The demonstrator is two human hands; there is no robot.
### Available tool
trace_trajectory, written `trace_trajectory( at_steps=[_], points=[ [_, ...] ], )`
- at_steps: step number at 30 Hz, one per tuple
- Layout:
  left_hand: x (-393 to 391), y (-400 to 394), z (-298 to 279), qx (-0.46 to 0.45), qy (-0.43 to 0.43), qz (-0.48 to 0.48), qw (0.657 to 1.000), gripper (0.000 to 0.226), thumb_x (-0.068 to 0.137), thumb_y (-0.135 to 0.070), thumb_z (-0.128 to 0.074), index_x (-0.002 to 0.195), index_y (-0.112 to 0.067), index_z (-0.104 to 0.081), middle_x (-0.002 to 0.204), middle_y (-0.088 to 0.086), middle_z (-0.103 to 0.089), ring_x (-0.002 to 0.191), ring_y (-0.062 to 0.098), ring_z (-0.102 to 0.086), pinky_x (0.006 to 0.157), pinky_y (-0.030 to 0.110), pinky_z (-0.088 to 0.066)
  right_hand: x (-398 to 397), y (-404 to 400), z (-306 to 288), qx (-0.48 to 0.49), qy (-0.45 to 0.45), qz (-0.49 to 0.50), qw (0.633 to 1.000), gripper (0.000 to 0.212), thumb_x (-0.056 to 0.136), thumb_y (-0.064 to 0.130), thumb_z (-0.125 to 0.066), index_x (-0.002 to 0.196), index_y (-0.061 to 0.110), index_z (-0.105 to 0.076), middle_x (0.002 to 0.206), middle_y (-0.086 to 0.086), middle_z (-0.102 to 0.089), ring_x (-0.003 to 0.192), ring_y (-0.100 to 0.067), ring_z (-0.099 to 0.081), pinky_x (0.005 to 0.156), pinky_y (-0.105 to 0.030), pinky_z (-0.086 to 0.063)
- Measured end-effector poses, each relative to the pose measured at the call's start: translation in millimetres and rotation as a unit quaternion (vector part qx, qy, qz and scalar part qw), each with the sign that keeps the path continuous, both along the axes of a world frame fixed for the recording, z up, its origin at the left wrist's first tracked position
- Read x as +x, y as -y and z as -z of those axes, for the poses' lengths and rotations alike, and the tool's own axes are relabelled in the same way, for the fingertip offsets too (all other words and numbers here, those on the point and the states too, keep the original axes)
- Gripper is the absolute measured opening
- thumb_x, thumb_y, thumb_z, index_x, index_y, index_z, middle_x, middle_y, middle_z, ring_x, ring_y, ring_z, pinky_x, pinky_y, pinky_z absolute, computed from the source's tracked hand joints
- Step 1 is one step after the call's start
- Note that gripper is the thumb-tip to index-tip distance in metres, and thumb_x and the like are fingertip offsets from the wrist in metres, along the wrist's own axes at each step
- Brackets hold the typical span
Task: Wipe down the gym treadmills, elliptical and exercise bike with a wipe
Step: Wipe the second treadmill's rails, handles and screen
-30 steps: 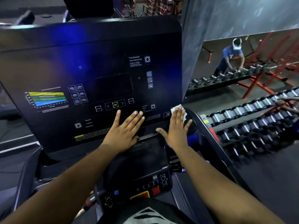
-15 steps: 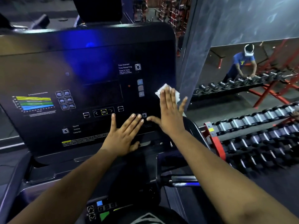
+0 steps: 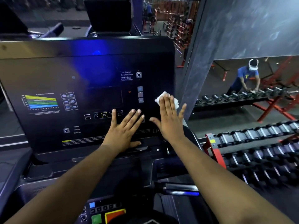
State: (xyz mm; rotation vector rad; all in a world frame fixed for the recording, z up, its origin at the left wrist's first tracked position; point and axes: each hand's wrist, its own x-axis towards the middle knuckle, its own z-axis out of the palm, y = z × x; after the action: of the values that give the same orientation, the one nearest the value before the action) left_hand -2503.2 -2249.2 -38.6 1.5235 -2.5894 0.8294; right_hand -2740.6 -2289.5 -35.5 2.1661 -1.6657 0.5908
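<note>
A large black treadmill console (image 3: 80, 88) fills the left and middle of the view, with printed charts and buttons on it. My right hand (image 3: 169, 120) lies flat with straight fingers and presses a white wipe (image 3: 163, 97) against the console's right side, near its edge. Most of the wipe is hidden under my fingers. My left hand (image 3: 124, 131) rests flat and spread on the console's lower middle, just left of the right hand.
A lower control panel (image 3: 105, 212) with coloured buttons sits below my arms. A red dumbbell rack (image 3: 252, 147) stands close on the right. A grey pillar (image 3: 210, 46) rises behind the console's right edge. A person (image 3: 244, 78) bends over another dumbbell rack further back.
My right hand slid the wipe up from the console's lower right corner to its right side, then shifted slightly. My left hand stayed flat in the same spot.
</note>
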Motion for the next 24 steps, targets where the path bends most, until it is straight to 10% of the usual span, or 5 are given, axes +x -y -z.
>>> trace_trajectory(
  at_steps=[11,19,24],
  points=[
    [-20,-17,-11,0.066,-0.023,-0.046,0.996,0.109,0.093,-0.068,-0.048,0.16,-0.013,0.019,0.164,0.013,0.033,0.153,0.028,0.027,0.11,0.079,0.014,-12,-34,17,-0.072,0.048,-0.011,0.996,0.048,0.095,0.012,-0.065,0.141,0.025,-0.058,0.15,0.008,-0.053,0.142,-0.014,-0.045,0.121,-0.05,-0.023],
    [-45,-73,3,0.189,-0.118,0.094,0.97,0.08,0.099,-0.068,-0.019,0.163,-0.021,-0.018,0.17,0.002,-0.016,0.158,0.017,-0.004,0.115,0.071,0.016,12,-151,44,0.013,0.328,0.045,0.943,0.026,0.096,0.015,-0.063,0.116,0.024,-0.076,0.114,0.006,-0.075,0.105,-0.012,-0.07,0.094,-0.027,-0.054],
    [-53,-119,19,0.34,-0.314,0.144,0.875,0.081,0.092,-0.076,-0.012,0.14,-0.031,-0.058,0.121,-0.003,-0.073,0.123,0.013,-0.061,0.127,0.043,0.004,37,-229,62,0.058,0.399,0.105,0.909,0.041,0.085,0.001,-0.062,0.119,0.02,-0.075,0.115,0.005,-0.075,0.106,-0.011,-0.068,0.094,-0.031,-0.054]
  ],
)
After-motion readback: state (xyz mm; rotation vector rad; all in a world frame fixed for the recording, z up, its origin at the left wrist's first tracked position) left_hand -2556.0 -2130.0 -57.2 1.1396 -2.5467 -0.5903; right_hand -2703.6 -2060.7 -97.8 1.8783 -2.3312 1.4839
